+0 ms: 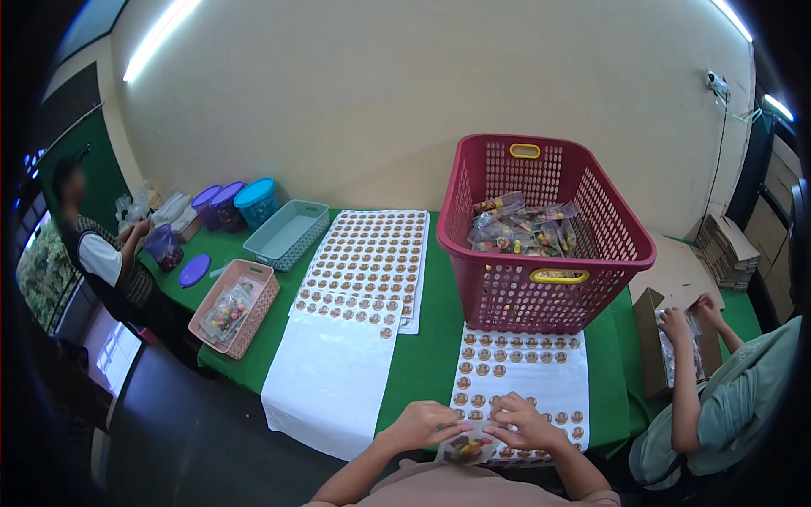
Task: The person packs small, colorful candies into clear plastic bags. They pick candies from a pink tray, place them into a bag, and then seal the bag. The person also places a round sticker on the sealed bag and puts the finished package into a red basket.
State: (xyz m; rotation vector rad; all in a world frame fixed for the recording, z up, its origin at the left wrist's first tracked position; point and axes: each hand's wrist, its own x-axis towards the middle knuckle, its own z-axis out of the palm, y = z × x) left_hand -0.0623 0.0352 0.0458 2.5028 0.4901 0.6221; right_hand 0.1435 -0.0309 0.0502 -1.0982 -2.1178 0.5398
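My left hand (425,423) and my right hand (522,424) are close together at the table's front edge. Between them is a small clear plastic packet (467,449) of colourful sweets, each hand pinching its upper part. Just beyond my hands, a white sheet of round brown stickers (528,372) lies on the green cloth, partly bare where stickers are gone. The far end of that sheet runs under a large maroon laundry basket (515,297) with yellow-edged handles. Many filled packets (524,232) are heaped inside the basket.
Left of me lies another sticker sheet (363,262), half bare. Farther left are a pink basket (263,296) with packets, a pale green basket (283,253) and lidded tubs (256,203). A person (110,245) stands far left; another (718,397) at right handles a cardboard box (650,363).
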